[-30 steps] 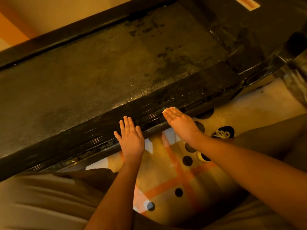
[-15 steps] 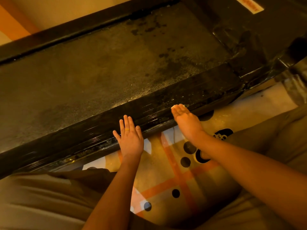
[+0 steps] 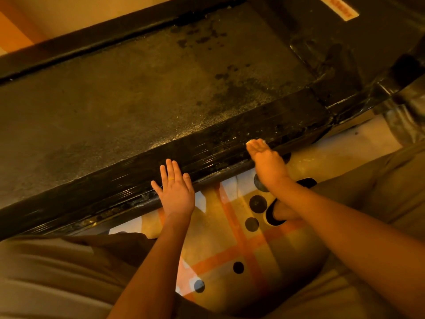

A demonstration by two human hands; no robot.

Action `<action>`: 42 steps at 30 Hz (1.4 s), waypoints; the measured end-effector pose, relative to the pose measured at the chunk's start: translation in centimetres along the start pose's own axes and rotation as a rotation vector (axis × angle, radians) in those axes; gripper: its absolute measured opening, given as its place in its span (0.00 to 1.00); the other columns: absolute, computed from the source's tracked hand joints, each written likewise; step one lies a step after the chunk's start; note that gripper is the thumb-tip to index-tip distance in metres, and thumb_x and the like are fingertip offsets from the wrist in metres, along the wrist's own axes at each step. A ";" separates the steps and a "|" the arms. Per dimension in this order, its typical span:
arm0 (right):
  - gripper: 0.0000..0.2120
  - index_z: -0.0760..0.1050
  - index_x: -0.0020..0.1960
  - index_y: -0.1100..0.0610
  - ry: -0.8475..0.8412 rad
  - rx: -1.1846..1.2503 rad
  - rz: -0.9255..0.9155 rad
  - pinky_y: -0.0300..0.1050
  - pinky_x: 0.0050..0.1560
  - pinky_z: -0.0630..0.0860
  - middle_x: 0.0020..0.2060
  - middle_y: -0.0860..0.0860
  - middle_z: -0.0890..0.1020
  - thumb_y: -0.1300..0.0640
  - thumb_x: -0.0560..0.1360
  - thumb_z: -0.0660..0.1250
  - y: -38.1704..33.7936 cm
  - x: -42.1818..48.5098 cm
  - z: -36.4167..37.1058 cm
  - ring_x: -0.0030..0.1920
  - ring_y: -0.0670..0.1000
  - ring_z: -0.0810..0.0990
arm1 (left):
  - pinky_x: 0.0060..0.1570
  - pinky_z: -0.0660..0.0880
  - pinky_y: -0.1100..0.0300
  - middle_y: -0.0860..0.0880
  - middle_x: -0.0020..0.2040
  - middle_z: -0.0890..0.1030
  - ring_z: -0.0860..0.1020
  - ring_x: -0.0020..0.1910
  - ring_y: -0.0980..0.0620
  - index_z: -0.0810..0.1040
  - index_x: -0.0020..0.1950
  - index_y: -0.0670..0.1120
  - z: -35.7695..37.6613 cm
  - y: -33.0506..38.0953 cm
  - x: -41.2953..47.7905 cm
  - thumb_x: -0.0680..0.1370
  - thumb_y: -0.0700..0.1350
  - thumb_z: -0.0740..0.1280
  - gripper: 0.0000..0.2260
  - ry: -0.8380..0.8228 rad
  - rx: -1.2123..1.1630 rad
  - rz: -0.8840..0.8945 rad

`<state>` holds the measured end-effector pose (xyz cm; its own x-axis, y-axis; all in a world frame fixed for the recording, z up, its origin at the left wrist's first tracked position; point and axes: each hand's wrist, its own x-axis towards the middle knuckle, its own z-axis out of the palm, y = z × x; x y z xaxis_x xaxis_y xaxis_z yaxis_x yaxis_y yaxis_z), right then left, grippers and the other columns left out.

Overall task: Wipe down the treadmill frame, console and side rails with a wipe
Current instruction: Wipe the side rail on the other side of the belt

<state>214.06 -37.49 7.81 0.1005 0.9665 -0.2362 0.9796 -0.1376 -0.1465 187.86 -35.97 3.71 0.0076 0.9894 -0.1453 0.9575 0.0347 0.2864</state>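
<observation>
Left hand (image 3: pixel 176 192) flat, fingers spread, on near side rail (image 3: pixel 103 185). Right hand (image 3: pixel 266 162), fingers pressed together, presses wipe (image 3: pixel 264 141) on the rail.

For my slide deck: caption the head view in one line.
Left hand flat on the near side rail, right hand pressing a mostly hidden wipe on it, beside the belt.

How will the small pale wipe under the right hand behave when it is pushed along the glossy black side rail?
The pale wipe is probably thin and floppy: only a sliver shows beyond the flat right hand. It should slide easily, since the glossy black side rail looks smooth. Specks on the rail may snag it.
</observation>
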 end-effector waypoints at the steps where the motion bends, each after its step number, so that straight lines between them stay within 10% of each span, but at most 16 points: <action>1: 0.36 0.47 0.81 0.58 -0.008 -0.017 -0.059 0.46 0.75 0.59 0.80 0.56 0.52 0.73 0.78 0.58 -0.7 0.1 0.3 0.80 0.56 0.49 | 0.76 0.38 0.41 0.49 0.83 0.47 0.41 0.81 0.49 0.48 0.82 0.48 0.0 0.0 0.0 0.86 0.54 0.42 0.25 -0.001 0.000 0.001; 13: 0.24 0.66 0.74 0.59 0.136 0.042 0.261 0.56 0.62 0.72 0.72 0.60 0.68 0.71 0.79 0.57 5.4 1.0 -1.4 0.69 0.62 0.71 | 0.75 0.38 0.44 0.48 0.83 0.46 0.42 0.81 0.48 0.47 0.82 0.48 -0.1 -0.3 0.0 0.86 0.54 0.44 0.25 -0.003 0.030 0.025; 23: 0.36 0.48 0.81 0.57 0.012 0.103 -0.326 0.45 0.78 0.39 0.81 0.54 0.50 0.72 0.78 0.58 -9.3 -0.9 3.3 0.81 0.54 0.44 | 0.76 0.39 0.43 0.48 0.83 0.47 0.42 0.81 0.49 0.47 0.83 0.47 -0.3 -0.4 0.0 0.86 0.53 0.44 0.25 -0.012 0.038 0.028; 36: 0.29 0.44 0.81 0.59 0.086 0.094 -0.022 0.51 0.78 0.40 0.81 0.56 0.48 0.52 0.85 0.50 -4.2 0.3 3.1 0.80 0.56 0.43 | 0.75 0.37 0.44 0.48 0.83 0.46 0.41 0.81 0.49 0.46 0.82 0.48 -0.2 -0.2 -0.1 0.86 0.53 0.44 0.25 -0.007 0.034 0.017; 42: 0.32 0.43 0.81 0.57 0.032 0.111 -0.162 0.50 0.78 0.39 0.81 0.55 0.46 0.46 0.84 0.50 -7.2 -0.5 3.2 0.80 0.53 0.41 | 0.75 0.37 0.45 0.48 0.83 0.46 0.41 0.81 0.49 0.47 0.82 0.48 -0.5 -0.2 -0.1 0.86 0.53 0.45 0.25 -0.018 0.031 0.024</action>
<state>206.44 -37.71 5.91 -0.0498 0.9842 -0.1702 0.9585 -0.0008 -0.2852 187.48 -35.98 4.14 0.0352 0.9871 -0.1560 0.9655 0.0067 0.2604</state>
